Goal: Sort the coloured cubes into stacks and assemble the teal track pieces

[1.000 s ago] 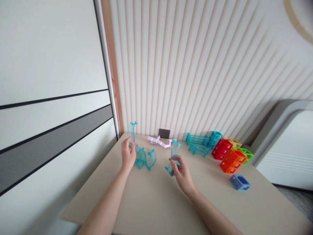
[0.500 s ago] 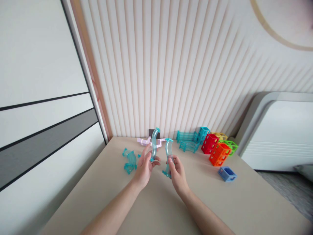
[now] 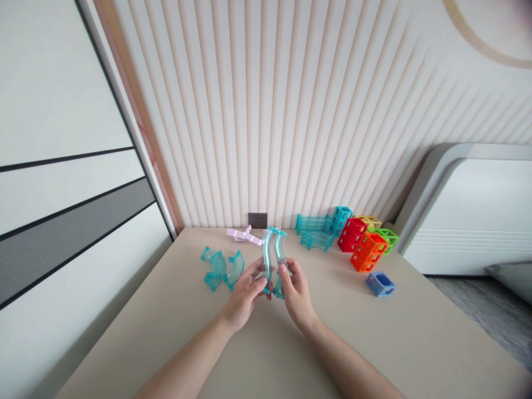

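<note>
My left hand (image 3: 245, 293) is closed around a clear teal, S-curved marble-run track piece (image 3: 267, 252). My right hand (image 3: 297, 291) grips a second curved track piece (image 3: 281, 249) of the same kind, thumb on its near side. Both pieces stand roughly upright above the table, side by side, their top ends close together or touching; I cannot tell which. Left of my left hand, several teal curved track pieces (image 3: 216, 263) lie on the table. Behind the held pieces are light purple pieces (image 3: 245, 235), partly hidden.
On the beige table (image 3: 257, 354), teal track pieces (image 3: 316, 224) lie at the back right. Beside them stand teal (image 3: 341, 219), red (image 3: 352, 235) and orange block frames (image 3: 368, 252), with yellow and green ones behind. A blue block frame (image 3: 380, 284) sits nearer. A dark socket (image 3: 257, 220) is on the wall.
My hands have come together, bringing the two track pieces side by side. The left piece has moved lower and now stands level with the right one. The view has shifted slightly.
</note>
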A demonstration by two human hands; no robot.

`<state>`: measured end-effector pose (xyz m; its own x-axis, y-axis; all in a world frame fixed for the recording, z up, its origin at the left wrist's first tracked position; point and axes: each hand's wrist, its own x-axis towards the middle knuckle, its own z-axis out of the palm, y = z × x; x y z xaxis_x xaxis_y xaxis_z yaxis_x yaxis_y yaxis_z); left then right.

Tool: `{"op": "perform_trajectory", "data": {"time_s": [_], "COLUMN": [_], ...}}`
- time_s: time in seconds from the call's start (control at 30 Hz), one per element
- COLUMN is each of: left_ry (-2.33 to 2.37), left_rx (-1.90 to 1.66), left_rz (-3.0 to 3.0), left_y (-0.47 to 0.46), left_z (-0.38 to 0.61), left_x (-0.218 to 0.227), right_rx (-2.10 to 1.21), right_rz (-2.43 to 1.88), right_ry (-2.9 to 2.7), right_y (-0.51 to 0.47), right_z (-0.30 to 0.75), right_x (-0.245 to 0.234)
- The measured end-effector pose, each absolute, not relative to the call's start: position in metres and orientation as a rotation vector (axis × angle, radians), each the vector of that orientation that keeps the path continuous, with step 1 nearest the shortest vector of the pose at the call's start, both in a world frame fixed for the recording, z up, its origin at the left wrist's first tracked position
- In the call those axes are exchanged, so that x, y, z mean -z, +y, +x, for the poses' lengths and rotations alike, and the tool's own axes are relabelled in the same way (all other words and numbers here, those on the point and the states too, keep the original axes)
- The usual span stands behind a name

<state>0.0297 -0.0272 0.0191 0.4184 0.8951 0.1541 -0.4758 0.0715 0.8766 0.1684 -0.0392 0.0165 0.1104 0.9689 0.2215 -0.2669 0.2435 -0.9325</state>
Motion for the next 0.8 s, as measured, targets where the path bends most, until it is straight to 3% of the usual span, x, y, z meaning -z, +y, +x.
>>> {"op": "perform_trajectory", "data": {"time_s": [0.8], "left_ry": [0.599], "left_rx": [-1.079], "left_rz": [1.05], "left_y": [-0.027], "left_z": [0.038], "left_x": [-0.008], "right_rx": [-0.94], "right_rz": [-0.947], "right_ry": [-0.964], "right_y": [-0.027], "right_z": [0.18], "right_x": [-0.01]}}
